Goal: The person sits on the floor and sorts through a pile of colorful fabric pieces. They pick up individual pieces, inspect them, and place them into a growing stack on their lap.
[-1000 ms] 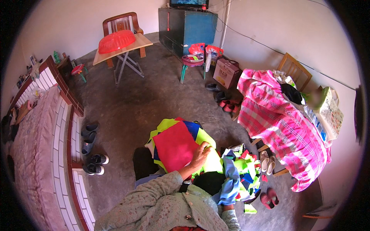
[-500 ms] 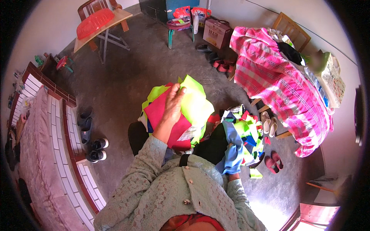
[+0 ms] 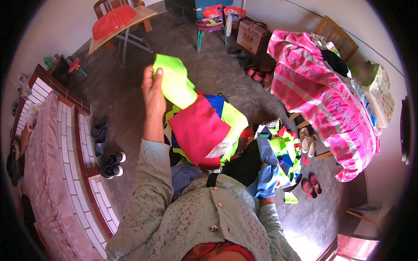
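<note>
My left hand [image 3: 154, 89] is closed on a neon yellow-green piece of cloth [image 3: 173, 80], lifted at the far left of the fabric pile, thumb on top. Below it, a crimson piece of cloth [image 3: 198, 130] lies uppermost on a pile of blue, yellow-green and checked pieces on my lap. Only the wrist of my right hand [image 3: 266, 200] shows; a light blue cloth [image 3: 266, 172] covers its fingers, so its grip is hidden. Beside that cloth, to the right, is a heap of mixed fabric scraps [image 3: 285, 150].
A pink plaid cloth [image 3: 313, 100] drapes over furniture at right. Pale shoes [image 3: 308, 142] and dark red shoes [image 3: 311, 186] stand near the scraps. Black sneakers [image 3: 112, 165] sit at left by a white-tiled ledge [image 3: 69, 161]. A folding table [image 3: 143, 21] bears a red basin [image 3: 113, 21].
My left hand has moved left and away from me, lifting the yellow-green cloth off the pile. More crimson and blue fabric now shows. The right arm stays about where it was.
</note>
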### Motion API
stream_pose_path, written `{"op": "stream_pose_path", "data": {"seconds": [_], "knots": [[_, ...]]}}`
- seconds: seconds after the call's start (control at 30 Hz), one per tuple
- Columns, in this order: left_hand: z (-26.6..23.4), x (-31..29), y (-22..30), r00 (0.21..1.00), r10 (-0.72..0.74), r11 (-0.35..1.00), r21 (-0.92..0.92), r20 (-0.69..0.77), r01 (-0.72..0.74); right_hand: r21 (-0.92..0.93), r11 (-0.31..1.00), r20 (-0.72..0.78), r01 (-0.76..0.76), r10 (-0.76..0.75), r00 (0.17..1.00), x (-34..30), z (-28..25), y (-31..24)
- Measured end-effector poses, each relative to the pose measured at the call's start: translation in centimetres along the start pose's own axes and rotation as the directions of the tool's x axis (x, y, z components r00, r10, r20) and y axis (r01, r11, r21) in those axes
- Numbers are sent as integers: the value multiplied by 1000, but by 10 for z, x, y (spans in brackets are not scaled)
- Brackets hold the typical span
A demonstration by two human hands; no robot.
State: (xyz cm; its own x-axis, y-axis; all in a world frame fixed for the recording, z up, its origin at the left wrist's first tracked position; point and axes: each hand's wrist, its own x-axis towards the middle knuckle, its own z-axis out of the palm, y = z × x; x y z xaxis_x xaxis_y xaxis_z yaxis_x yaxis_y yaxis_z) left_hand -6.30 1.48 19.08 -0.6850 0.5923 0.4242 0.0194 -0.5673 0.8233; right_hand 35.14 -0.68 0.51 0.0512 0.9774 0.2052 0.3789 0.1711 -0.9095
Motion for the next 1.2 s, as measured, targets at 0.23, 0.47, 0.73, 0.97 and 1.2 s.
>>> {"op": "stream_pose_path", "data": {"seconds": [0.23,0.47,0.73,0.97,1.2], "knots": [[5,14,26,937,55,545,775,346,-318,-67,998,-1,9,-9,1000,0,0,13],[-34,-128,-104,604,-398,378,724,690,-578,-3,999,50,-40,40,998,-2,-1,4],[-34,-167,-89,743,-315,259,807,591,-531,-22,1000,67,7,-5,998,1,2,-15],[-44,-178,-80,800,-237,316,822,552,-474,-34,999,44,9,-7,999,1,2,-1],[-53,-166,-81,887,-153,365,859,435,-359,25,997,50,-78,77,996,1,4,-22]]}}
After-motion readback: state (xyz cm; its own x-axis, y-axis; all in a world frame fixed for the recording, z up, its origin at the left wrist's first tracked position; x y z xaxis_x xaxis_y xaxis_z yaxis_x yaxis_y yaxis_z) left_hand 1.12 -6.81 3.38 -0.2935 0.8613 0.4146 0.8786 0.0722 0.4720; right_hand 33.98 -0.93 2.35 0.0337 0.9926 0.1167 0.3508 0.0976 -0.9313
